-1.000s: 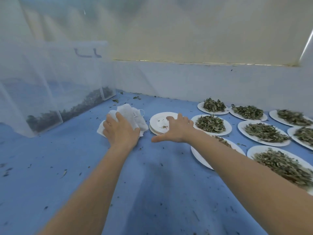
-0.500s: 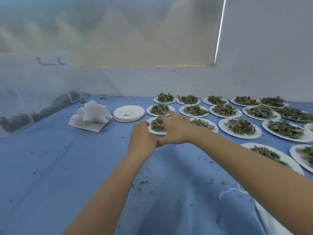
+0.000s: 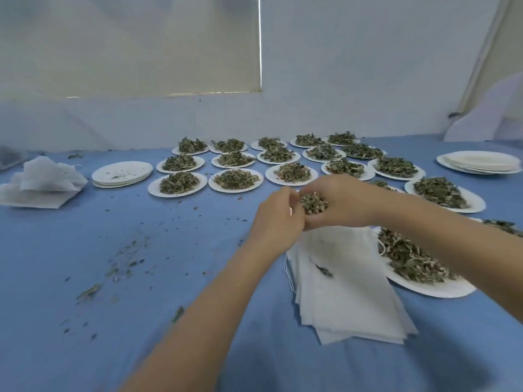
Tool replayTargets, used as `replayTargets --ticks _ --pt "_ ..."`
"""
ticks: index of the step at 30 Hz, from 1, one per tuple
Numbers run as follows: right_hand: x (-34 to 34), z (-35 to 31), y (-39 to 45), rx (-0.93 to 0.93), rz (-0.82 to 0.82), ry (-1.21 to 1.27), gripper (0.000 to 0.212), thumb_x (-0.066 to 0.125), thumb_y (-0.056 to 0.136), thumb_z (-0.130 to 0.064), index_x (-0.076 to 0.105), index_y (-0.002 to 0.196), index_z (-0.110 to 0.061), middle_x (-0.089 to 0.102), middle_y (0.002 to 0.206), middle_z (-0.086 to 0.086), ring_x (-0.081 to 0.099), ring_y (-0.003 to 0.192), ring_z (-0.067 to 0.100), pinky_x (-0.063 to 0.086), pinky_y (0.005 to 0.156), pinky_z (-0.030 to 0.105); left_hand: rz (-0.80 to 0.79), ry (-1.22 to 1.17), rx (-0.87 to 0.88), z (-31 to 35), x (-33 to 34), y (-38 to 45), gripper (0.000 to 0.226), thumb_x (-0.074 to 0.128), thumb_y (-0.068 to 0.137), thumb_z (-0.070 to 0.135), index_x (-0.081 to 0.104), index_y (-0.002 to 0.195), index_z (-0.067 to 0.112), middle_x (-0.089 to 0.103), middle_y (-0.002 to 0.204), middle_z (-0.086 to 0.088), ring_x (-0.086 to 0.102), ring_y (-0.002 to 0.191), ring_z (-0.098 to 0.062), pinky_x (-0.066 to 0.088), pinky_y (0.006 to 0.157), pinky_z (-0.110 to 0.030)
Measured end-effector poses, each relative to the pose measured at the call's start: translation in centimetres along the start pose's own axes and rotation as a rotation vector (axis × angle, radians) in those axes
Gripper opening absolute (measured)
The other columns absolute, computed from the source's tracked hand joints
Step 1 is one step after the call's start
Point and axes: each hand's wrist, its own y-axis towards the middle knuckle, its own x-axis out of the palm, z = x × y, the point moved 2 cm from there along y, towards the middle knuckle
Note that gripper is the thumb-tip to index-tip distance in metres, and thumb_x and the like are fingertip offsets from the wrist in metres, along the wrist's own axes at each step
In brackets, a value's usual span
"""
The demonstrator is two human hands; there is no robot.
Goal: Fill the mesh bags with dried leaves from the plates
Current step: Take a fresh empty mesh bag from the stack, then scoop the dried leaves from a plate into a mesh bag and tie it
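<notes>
My right hand [image 3: 343, 203] cups a clump of leaves [image 3: 313, 203]; my left hand [image 3: 278, 215] pinches at it. Next, I think, open a bag [image 3: 348, 281] and tip them in.

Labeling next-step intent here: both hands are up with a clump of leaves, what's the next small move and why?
Probably lower the dried leaves held in the right hand into a bag mouth. The left hand pinches at the clump's edge, right above the flat stack of mesh bags. Whether a bag is already held open is hidden behind the hands.
</notes>
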Motion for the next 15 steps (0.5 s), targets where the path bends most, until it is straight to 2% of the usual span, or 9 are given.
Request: replayTargets --ticks 5,8,10,12,15 --pt "0.8 3.1 -2.1 0.05 0.016 -0.006 0.061 0.071 0.065 -0.063 0.056 0.113 -0.029 0.054 0.112 -0.011 0.051 0.101 0.01 0.045 0.086 0.03 -0.079 -0.031 0.06 0.2 2.1 -1.0 0.031 0.041 0.087 0.01 0.062 0.106 0.021 0.058 0.114 0.005 0.05 0.105 -0.011 0.033 0.078 -0.017" --pt "1.5 3.7 -2.6 0.036 0.047 -0.074 0.053 0.075 0.06 -0.062 0.049 0.094 -0.031 0.045 0.104 -0.012 0.046 0.091 0.01 0.045 0.079 0.03 -0.102 0.029 0.09 0.0 2.6 -1.4 0.033 0.048 0.072 0.028 0.063 0.102 0.027 0.055 0.113 0.008 0.043 0.108 -0.014 0.032 0.083 -0.022" --pt "1.8 3.7 -2.6 0.001 0.061 -0.173 0.045 0.073 0.063 -0.063 0.049 0.088 -0.033 0.042 0.108 -0.011 0.044 0.089 0.01 0.041 0.074 0.028 -0.094 0.09 0.119 -0.1 2.9 -1.5 0.033 0.055 0.068 0.032 0.063 0.101 0.03 0.051 0.111 0.01 0.038 0.108 -0.015 0.028 0.084 -0.02" --pt "1.9 3.6 -2.5 -0.015 0.078 -0.232 0.034 0.069 0.07 -0.06 0.056 0.087 -0.034 0.043 0.115 -0.01 0.045 0.09 0.01 0.038 0.071 0.027 -0.053 0.123 0.156 -0.1 3.0 -1.5 0.027 0.063 0.074 0.022 0.064 0.1 0.03 0.048 0.109 0.012 0.037 0.108 -0.016 0.025 0.082 -0.017" --pt "1.6 3.6 -2.2 -0.023 0.145 -0.179 0.018 0.069 0.078 -0.048 0.065 0.084 -0.032 0.048 0.118 -0.01 0.05 0.097 0.01 0.041 0.075 0.028 0.001 0.128 0.185 -0.2 3.1 -1.2 0.025 0.064 0.077 0.018 0.065 0.101 0.026 0.053 0.114 0.008 0.037 0.11 -0.017 0.024 0.082 -0.014"
